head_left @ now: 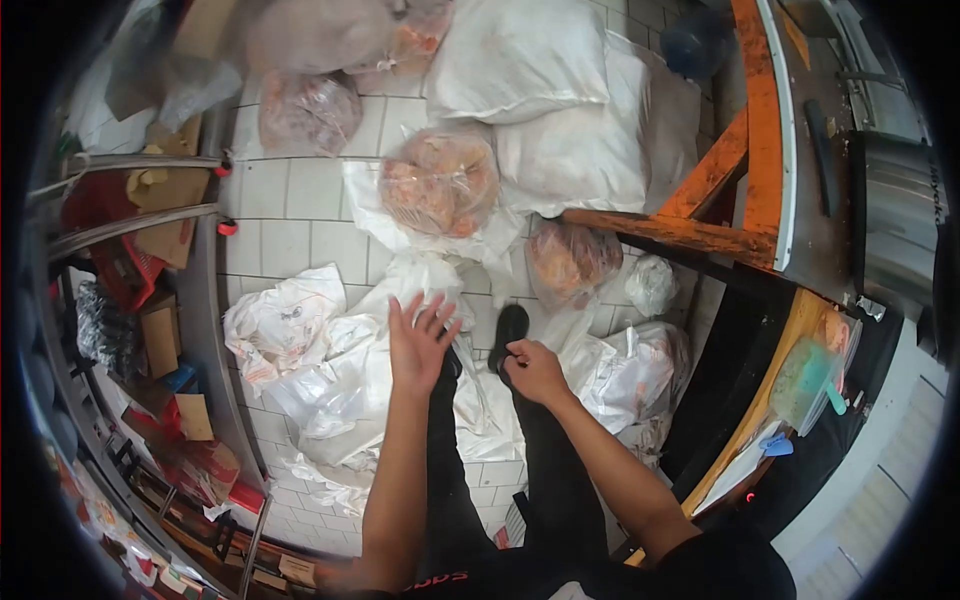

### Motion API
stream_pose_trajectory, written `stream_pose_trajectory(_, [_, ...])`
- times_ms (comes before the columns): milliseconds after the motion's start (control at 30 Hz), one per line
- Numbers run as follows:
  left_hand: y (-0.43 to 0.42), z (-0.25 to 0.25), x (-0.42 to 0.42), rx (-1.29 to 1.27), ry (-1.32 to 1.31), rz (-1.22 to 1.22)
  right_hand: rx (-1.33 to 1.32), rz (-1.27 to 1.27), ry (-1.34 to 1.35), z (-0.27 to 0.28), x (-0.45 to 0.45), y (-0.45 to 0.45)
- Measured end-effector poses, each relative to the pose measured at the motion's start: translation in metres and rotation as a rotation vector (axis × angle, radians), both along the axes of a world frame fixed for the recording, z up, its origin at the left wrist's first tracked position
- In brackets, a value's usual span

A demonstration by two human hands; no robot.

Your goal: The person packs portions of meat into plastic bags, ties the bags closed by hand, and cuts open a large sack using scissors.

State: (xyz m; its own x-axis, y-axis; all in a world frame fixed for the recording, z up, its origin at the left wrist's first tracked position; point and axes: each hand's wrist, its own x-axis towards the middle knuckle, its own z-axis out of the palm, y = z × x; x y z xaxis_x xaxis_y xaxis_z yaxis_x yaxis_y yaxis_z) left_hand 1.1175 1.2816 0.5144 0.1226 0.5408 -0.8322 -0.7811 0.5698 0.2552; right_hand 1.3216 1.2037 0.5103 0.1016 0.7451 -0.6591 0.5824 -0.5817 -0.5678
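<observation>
My left hand (420, 345) is raised over my left leg with its fingers spread and nothing in it. My right hand (535, 370) is closed above my right leg, beside my black shoe (512, 325); what it holds, if anything, is hidden. Crumpled white sacks (285, 320) lie on the floor around my feet. Beyond my hands, a clear plastic bag with orange-pink contents (440, 183) rests on white plastic sheeting. Another such bag (572, 260) lies to its right, close to a small knotted clear bag (651, 285).
Full white sacks (520, 60) are stacked at the top, with more clear bags (308, 112) to their left. An orange wooden frame (755, 140) and a table with a green-tinted bag (808, 380) stand at right. Metal shelving (235, 380) runs along the left.
</observation>
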Motion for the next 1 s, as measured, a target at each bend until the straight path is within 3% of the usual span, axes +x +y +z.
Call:
stream_pose_trajectory(133, [-0.124,-0.089,0.013,-0.386,0.129,-0.180,-0.059,-0.270,-0.392,-0.152,0.095,-0.055])
stream_pose_trajectory(200, [-0.164,-0.110,0.027,-0.436,0.158,-0.212,-0.215,-0.562,-0.467,-0.207,0.150,-0.049])
stream_pose_trajectory(267, [-0.189,-0.125,0.049,-0.500,0.165,-0.247,-0.231,-0.622,-0.602,-0.292,0.211,-0.069])
stream_pose_trajectory(367, [-0.231,-0.149,0.084,-0.520,0.134,-0.317,-0.168,-1.023,0.030,-0.387,0.274,-0.080])
stream_pose_trajectory(400, [-0.239,-0.152,0.095,-0.526,0.123,-0.359,-0.072,-1.076,0.092,-0.344,0.246,-0.047])
stream_pose_trajectory(433, [-0.243,-0.152,0.104,-0.539,0.115,-0.408,-0.006,-0.830,-0.050,-0.378,0.265,-0.069])
stream_pose_trajectory(467, [-0.246,-0.151,0.112,-0.545,0.115,-0.456,-0.047,-0.832,-0.057,-0.382,0.259,-0.091])
stream_pose_trajectory(533, [-0.242,-0.149,0.123,-0.549,0.098,-0.504,0.331,-0.544,-0.476,-0.377,0.244,-0.087])
stream_pose_trajectory(567, [-0.241,-0.150,0.126,-0.546,0.110,-0.495,0.314,-0.827,-0.205,-0.356,0.225,-0.076])
stream_pose_trajectory(600, [-0.243,-0.150,0.126,-0.558,0.105,-0.492,0.318,-0.830,-0.187,-0.336,0.220,-0.061])
stream_pose_trajectory(667, [-0.242,-0.145,0.120,-0.559,0.126,-0.485,-0.030,-1.263,0.240,-0.308,0.218,-0.034])
stream_pose_trajectory(700, [-0.242,-0.143,0.117,-0.567,0.145,-0.509,-0.134,-1.305,0.253,-0.307,0.218,-0.019])
stream_pose_trajectory(800, [-0.240,-0.142,0.106,-0.580,0.182,-0.512,-0.309,-1.275,0.136,-0.301,0.221,0.016])
stream_pose_trajectory(933, [-0.240,-0.138,0.097,-0.582,0.211,-0.509,-0.222,-1.180,-0.013,-0.310,0.225,0.006])
stream_pose_trajectory(1000, [-0.241,-0.135,0.094,-0.620,0.209,-0.514,-0.176,-1.107,0.049,-0.314,0.233,-0.003])
